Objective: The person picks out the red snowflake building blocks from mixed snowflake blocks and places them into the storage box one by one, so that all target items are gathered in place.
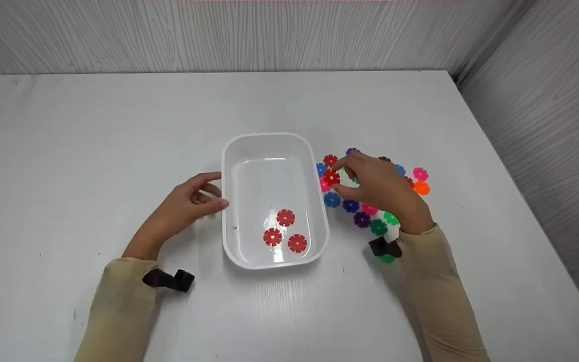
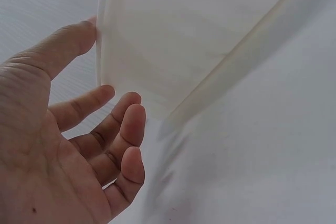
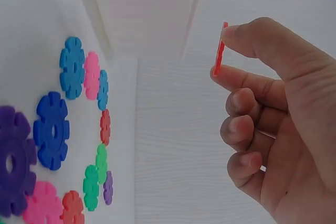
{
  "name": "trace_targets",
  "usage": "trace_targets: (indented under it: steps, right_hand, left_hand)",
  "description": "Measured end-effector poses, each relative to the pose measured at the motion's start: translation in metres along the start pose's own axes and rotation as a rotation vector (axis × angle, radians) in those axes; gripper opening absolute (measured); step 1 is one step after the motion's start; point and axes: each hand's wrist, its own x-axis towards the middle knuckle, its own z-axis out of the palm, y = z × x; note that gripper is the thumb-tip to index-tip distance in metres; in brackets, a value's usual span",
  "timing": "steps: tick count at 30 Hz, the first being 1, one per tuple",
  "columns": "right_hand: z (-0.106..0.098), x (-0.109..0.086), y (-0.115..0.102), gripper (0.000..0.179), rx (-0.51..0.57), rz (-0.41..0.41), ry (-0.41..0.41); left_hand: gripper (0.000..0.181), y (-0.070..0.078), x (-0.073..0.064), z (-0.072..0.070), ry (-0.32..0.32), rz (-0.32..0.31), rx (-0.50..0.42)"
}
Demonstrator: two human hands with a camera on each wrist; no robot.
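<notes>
Between thumb and index finger, my right hand [image 1: 381, 183] pinches a red snowflake disc [image 1: 331, 177], seen edge-on as a thin red strip [image 3: 220, 51] in the right wrist view. That hand is just right of a white plastic tub [image 1: 257, 188], over a spread of discs. My left hand [image 1: 181, 208] holds the tub's left side, thumb on the rim and index finger at the outer wall [image 2: 173, 35]; its other fingers are loosely curled. Three red discs [image 1: 285, 217] lie flat inside the tub, toward its near end.
Several notched discs lie right of the tub, among them a blue one [image 1: 332, 199], a purple one [image 1: 362, 219], a green one [image 1: 378, 227] and an orange one [image 1: 421, 188]. Wood-grain panels [image 1: 239, 37] border the white table [image 1: 93, 125] behind and at right.
</notes>
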Motion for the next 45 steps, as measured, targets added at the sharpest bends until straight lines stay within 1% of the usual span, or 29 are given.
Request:
trace_targets:
  steps: [7,14,18,25,32,37,40,45]
  right_hand:
    - [0.001,-0.005,-0.016,0.044,0.000,-0.094,-0.040]
    - [0.005,-0.007,-0.026,0.044,0.003,-0.125,-0.081]
    - [0.008,-0.006,-0.028,0.044,0.002,-0.144,-0.090]
    - [0.010,-0.004,-0.032,0.045,0.012,-0.124,-0.107]
    - [0.011,-0.003,-0.031,0.043,-0.016,-0.143,-0.109]
    - [0.010,-0.004,-0.030,0.048,-0.027,-0.143,-0.111]
    - [0.008,-0.004,-0.028,0.049,-0.026,-0.141,-0.094]
    - [0.006,-0.003,-0.019,0.048,0.017,-0.135,-0.050]
  left_hand:
    - [0.067,-0.001,0.000,0.000,-0.004,-0.001,0.007]
    - [0.067,0.000,0.000,-0.001,-0.007,-0.002,-0.002]
    - [0.068,0.000,0.000,-0.001,-0.014,-0.004,-0.003]
    - [0.069,0.000,0.000,-0.001,-0.010,-0.006,0.007]
    - [0.068,0.000,0.001,-0.001,-0.002,-0.005,0.006]
    - [0.068,-0.001,0.001,-0.001,-0.003,-0.009,0.012]
    - [0.068,-0.002,0.001,-0.001,-0.005,-0.006,0.013]
    - [0.068,-0.002,0.002,-0.001,-0.003,-0.011,0.021]
